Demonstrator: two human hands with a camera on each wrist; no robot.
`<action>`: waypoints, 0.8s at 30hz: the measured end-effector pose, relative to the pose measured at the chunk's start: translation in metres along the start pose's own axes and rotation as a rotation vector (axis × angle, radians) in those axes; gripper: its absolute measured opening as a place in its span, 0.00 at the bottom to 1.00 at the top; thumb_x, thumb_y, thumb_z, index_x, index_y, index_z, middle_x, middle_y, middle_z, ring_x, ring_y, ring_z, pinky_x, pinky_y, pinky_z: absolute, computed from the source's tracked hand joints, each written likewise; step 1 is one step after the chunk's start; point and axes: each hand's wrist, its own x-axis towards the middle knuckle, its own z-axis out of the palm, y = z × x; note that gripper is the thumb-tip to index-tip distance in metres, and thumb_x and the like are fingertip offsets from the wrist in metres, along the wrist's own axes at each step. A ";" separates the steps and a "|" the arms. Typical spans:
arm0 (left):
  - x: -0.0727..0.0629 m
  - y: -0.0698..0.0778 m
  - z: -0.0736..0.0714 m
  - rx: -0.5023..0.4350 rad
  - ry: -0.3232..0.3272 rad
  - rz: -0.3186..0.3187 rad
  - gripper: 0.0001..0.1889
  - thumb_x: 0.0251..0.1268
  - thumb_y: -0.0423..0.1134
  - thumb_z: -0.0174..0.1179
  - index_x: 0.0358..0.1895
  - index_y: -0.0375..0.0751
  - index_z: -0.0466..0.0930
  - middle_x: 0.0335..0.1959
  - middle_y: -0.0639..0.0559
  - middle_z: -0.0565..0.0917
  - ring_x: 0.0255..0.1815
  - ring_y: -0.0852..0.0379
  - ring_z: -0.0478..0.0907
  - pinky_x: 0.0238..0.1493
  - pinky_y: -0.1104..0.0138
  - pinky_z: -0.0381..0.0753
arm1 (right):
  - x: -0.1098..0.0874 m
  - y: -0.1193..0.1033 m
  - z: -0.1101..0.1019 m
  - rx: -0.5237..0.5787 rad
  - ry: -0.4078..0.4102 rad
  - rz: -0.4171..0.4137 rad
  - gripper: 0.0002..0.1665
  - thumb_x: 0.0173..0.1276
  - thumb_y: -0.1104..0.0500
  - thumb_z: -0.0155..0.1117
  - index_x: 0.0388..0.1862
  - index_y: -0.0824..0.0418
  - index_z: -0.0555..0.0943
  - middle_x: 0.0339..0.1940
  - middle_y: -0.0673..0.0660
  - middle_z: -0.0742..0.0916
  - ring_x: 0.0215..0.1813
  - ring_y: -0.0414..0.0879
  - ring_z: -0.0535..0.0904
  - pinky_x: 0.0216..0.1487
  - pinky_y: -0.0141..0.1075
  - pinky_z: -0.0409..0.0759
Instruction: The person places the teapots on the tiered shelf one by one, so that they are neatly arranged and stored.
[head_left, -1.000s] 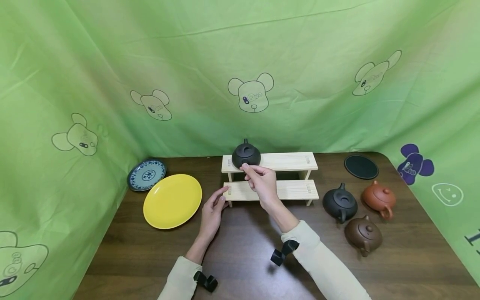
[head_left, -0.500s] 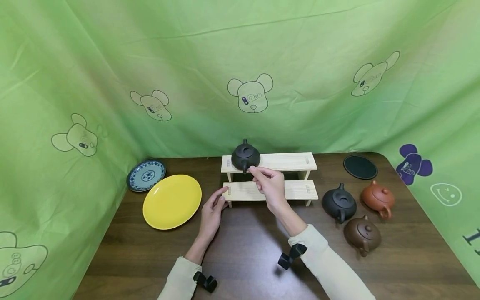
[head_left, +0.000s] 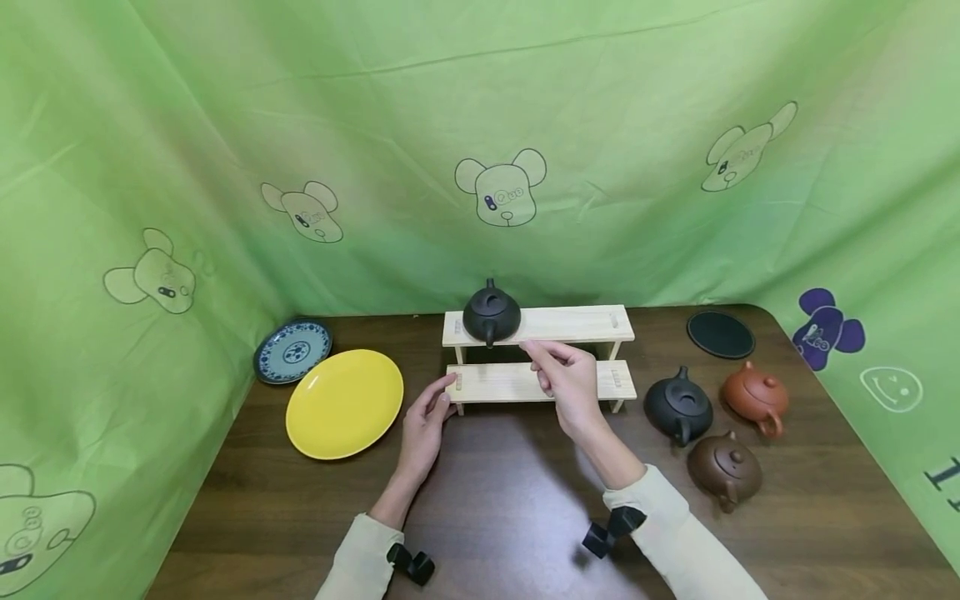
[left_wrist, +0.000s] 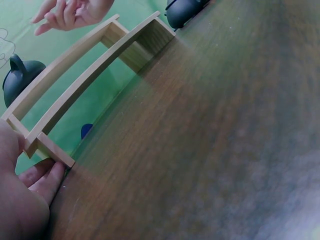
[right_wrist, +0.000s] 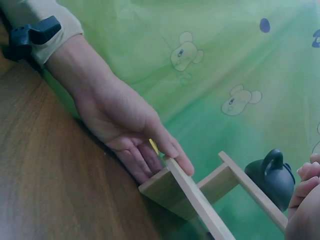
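Note:
A black teapot (head_left: 491,315) stands upright at the left end of the upper step of a two-step wooden display stand (head_left: 555,321), its handle toward me. My left hand (head_left: 423,429) grips the left end of the lower step; in the right wrist view, fingers of that left hand (right_wrist: 125,117) lie on top of the board and others against its side support. My right hand (head_left: 570,379) is over the lower step, right of the teapot and apart from it. Its fingers are loosely bent with nothing between them, as the left wrist view also shows of the right hand (left_wrist: 75,12).
Right of the stand sit a second black teapot (head_left: 678,406), a reddish-orange teapot (head_left: 756,396) and a brown teapot (head_left: 726,468). Behind them lies a dark oval plate (head_left: 722,333). A yellow plate (head_left: 345,404) and a blue patterned plate (head_left: 292,350) are at left. A green curtain (head_left: 375,167) surrounds the table.
My right hand has let go of the black teapot's handle on the upper step and drawn back to the right and toward me. The left hand has stayed on the stand.

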 end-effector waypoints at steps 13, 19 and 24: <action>-0.006 0.013 0.006 0.005 0.012 0.102 0.17 0.89 0.37 0.59 0.72 0.43 0.86 0.72 0.48 0.85 0.64 0.59 0.85 0.60 0.65 0.91 | -0.018 -0.020 -0.025 -0.038 0.007 -0.068 0.06 0.77 0.67 0.73 0.39 0.63 0.95 0.20 0.47 0.82 0.19 0.34 0.69 0.19 0.23 0.64; -0.002 0.005 0.003 0.005 0.014 0.024 0.17 0.89 0.38 0.60 0.72 0.49 0.86 0.73 0.52 0.84 0.66 0.57 0.85 0.62 0.66 0.90 | -0.023 -0.034 -0.035 -0.036 0.017 -0.088 0.07 0.78 0.67 0.73 0.39 0.62 0.95 0.21 0.48 0.83 0.19 0.34 0.69 0.20 0.23 0.65; -0.001 0.000 0.001 -0.018 -0.001 0.029 0.18 0.89 0.39 0.59 0.73 0.49 0.85 0.74 0.51 0.84 0.67 0.57 0.84 0.63 0.65 0.90 | -0.027 -0.043 -0.044 -0.034 0.020 -0.104 0.09 0.79 0.68 0.72 0.39 0.63 0.95 0.20 0.48 0.82 0.19 0.34 0.68 0.20 0.23 0.65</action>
